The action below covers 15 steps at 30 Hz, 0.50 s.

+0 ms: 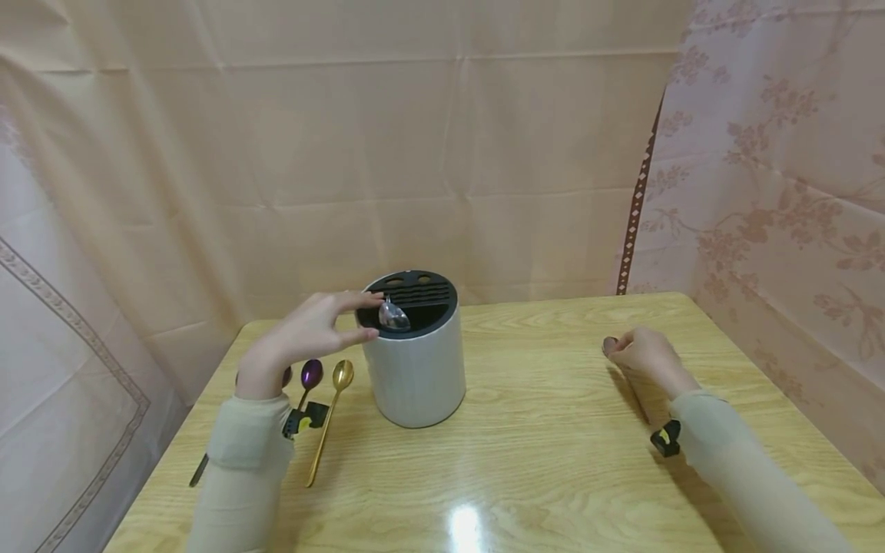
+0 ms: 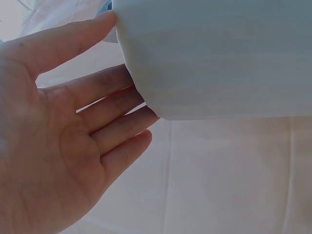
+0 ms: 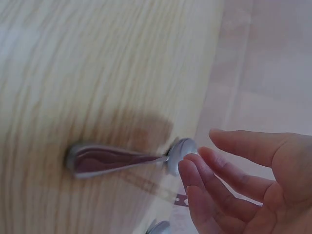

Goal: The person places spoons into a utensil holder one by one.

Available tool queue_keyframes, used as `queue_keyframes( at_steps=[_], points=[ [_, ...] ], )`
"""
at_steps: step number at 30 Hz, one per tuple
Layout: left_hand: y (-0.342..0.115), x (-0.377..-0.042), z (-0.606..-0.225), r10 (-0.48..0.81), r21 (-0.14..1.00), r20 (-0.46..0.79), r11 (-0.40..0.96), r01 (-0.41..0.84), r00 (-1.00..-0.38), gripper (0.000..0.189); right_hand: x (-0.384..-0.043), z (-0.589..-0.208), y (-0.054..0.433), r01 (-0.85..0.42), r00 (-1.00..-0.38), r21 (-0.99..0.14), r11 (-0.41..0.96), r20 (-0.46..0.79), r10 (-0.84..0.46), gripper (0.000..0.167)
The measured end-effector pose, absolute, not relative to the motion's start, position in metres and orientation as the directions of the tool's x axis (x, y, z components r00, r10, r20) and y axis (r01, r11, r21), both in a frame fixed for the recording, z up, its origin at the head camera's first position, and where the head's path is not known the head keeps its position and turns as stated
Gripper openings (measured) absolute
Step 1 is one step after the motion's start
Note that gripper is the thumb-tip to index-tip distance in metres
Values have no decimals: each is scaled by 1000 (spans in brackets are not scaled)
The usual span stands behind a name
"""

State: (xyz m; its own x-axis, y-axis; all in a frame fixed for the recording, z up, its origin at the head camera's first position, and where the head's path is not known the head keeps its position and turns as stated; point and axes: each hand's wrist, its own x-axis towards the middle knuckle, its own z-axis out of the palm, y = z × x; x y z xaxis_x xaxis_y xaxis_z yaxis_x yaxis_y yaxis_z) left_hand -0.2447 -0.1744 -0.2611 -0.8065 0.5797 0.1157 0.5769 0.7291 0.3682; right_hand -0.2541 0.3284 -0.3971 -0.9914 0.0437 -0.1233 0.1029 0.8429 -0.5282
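Observation:
My left hand [image 1: 314, 326] is at the rim of a white cylindrical cutlery holder [image 1: 418, 384] with a black slotted top. Its thumb and fingers are spread and fairly straight, with the fingertips behind the holder's edge in the left wrist view. A silver spoon [image 1: 393, 316] shows its bowl in the holder's large opening, beside those fingertips. At the table's right side, my right hand [image 1: 646, 355] reaches to the bowl of another silver spoon [image 3: 117, 160] lying on the table. The fingers are loosely bent at the bowl, and the thumb stands apart from them.
Left of the holder lie a gold spoon [image 1: 342, 375] and a purple-bowled spoon [image 1: 312, 374]; others there are partly hidden by my left wrist. Part of another silver spoon [image 3: 160, 227] shows at the right wrist view's bottom. Curtains hang behind the wooden table [image 1: 525, 461].

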Motion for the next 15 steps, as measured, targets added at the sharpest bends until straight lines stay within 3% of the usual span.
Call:
queue_keyframes(
  at_steps=[6, 15],
  points=[
    [-174, -245, -262, 581, 368, 116, 728, 578, -806, 56, -250, -398, 334, 143, -984, -547, 825, -167, 60, 29],
    [-175, -245, -262, 586, 364, 122, 725, 585, -801, 57, -250, -401, 340, 167, -980, -482, 860, -180, 89, 19]
  ],
)
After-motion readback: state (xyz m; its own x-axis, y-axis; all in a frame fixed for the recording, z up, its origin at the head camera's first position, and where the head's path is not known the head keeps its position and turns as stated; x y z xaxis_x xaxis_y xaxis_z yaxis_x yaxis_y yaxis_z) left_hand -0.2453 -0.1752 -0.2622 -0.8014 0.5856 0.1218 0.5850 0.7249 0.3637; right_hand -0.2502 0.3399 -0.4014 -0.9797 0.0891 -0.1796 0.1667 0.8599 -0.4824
